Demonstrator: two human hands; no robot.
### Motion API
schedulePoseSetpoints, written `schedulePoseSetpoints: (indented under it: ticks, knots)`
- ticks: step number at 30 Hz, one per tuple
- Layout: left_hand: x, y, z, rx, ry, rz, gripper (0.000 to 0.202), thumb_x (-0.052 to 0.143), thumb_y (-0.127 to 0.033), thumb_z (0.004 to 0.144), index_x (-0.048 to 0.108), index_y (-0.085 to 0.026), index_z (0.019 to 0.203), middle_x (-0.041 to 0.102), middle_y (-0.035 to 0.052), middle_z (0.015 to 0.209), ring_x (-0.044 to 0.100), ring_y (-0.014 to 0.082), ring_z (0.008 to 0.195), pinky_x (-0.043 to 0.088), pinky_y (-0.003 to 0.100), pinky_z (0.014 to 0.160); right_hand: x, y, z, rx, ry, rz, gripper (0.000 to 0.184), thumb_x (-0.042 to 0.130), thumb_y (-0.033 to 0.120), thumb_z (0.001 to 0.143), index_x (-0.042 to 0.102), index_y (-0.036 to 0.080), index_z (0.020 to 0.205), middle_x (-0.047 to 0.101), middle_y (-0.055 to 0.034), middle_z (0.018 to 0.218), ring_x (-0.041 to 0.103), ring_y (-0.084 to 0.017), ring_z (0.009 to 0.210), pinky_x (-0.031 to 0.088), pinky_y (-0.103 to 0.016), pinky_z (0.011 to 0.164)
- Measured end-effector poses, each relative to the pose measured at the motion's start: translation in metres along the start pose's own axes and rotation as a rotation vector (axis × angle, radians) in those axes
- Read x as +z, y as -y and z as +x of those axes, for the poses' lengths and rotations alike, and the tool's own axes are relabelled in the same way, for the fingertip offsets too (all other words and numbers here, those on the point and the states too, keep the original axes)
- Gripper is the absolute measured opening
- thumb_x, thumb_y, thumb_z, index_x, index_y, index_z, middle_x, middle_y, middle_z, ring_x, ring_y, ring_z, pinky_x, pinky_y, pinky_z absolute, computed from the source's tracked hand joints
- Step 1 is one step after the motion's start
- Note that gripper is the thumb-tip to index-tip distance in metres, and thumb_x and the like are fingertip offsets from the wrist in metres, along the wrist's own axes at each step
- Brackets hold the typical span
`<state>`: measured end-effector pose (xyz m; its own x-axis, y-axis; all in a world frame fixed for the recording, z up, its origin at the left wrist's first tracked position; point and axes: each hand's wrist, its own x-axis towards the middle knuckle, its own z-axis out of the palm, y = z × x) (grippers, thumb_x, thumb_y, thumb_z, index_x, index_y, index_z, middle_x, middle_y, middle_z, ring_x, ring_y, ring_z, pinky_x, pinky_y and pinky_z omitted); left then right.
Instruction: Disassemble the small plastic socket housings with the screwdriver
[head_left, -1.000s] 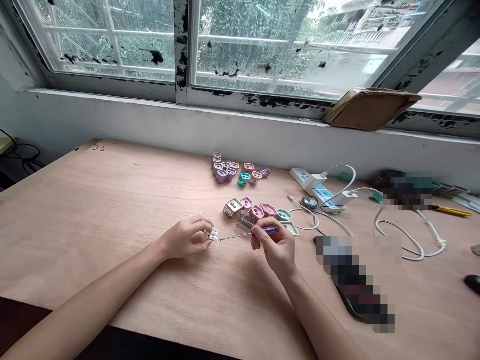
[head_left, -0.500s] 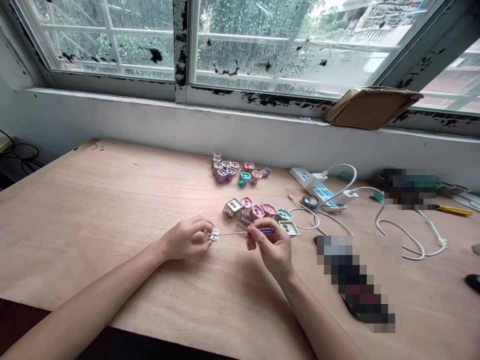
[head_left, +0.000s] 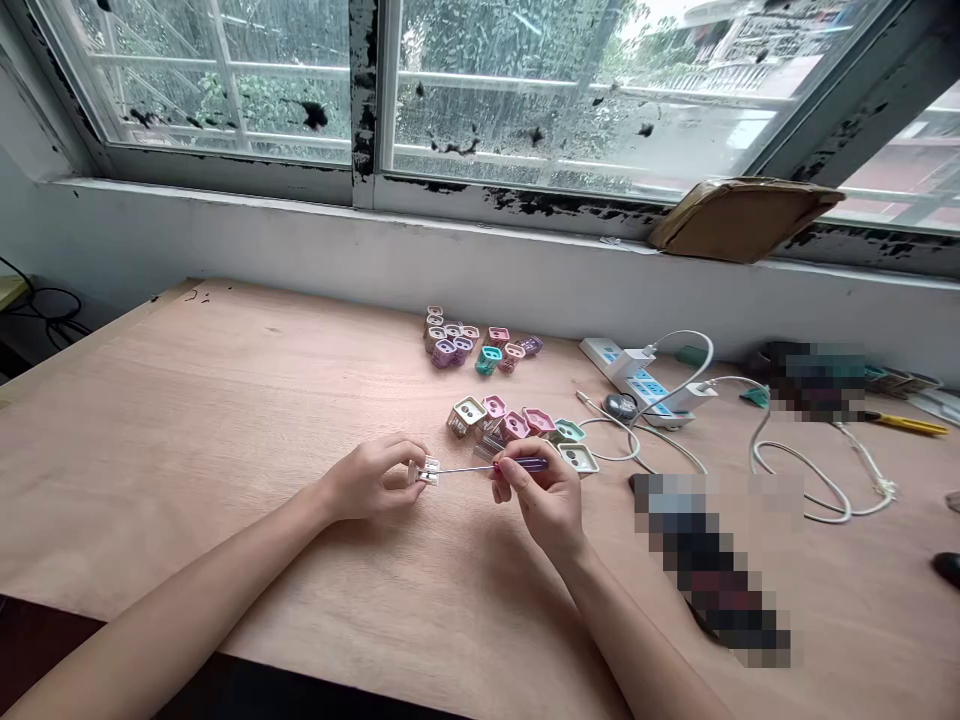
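My left hand (head_left: pixel 371 480) pinches a small clear plastic part (head_left: pixel 426 470) just above the wooden table (head_left: pixel 225 420). My right hand (head_left: pixel 544 495) is closed on a purple-handled screwdriver (head_left: pixel 517 464), held level. Its thin metal shaft reaches left and its tip touches the clear part. Just behind my right hand lies a row of small coloured plug-like housings (head_left: pixel 517 423) in beige, pink and green.
A second cluster of coloured housings (head_left: pixel 476 340) lies farther back. A white power strip (head_left: pixel 637 380) with white cables (head_left: pixel 795 460) sits at the right, beside a yellow-handled tool (head_left: pixel 904 423). A cardboard piece (head_left: pixel 739 215) rests on the windowsill. Blurred dark objects lie at the right.
My right hand moved the screwdriver left until its tip met the clear part in my left hand. My left hand stayed in place.
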<state>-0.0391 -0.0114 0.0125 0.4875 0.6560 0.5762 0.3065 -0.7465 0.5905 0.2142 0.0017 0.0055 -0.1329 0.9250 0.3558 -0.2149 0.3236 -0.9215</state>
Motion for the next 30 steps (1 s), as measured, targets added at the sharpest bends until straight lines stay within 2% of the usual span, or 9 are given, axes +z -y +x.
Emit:
schedulePoseSetpoints:
  ticks: [9,18,30]
  knots:
    - [0.0,0.001,-0.001,0.007,-0.008,0.02,0.01,0.062,-0.012,0.087,0.06,-0.017,0.096,0.071,0.0085,0.101,0.068,0.0152,0.085,0.056,0.026,0.077,0.0,0.002,0.0,-0.008,-0.015,0.01,0.019,0.08,0.034,0.086,0.068,0.02,0.084,0.066,-0.0007,0.071,0.057,-0.011,0.047,0.049,-0.025,0.044]
    - [0.002,0.001,-0.001,0.148,-0.102,0.107,0.02,0.064,-0.013,0.087,0.063,-0.018,0.106,0.07,0.0117,0.111,0.072,0.0187,0.097,0.061,0.029,0.082,0.003,0.02,0.004,-0.034,-0.059,0.135,0.018,0.083,0.031,0.082,0.069,0.019,0.079,0.064,-0.0004,0.071,0.053,-0.01,0.045,0.047,-0.024,0.042]
    - [0.003,-0.001,0.0,0.166,-0.116,0.131,0.015,0.062,-0.011,0.09,0.063,-0.018,0.103,0.069,0.0119,0.114,0.072,0.0182,0.098,0.062,0.029,0.081,0.005,0.022,0.002,-0.04,-0.058,0.108,0.018,0.081,0.032,0.083,0.069,0.02,0.08,0.065,-0.0006,0.072,0.054,-0.011,0.046,0.048,-0.025,0.042]
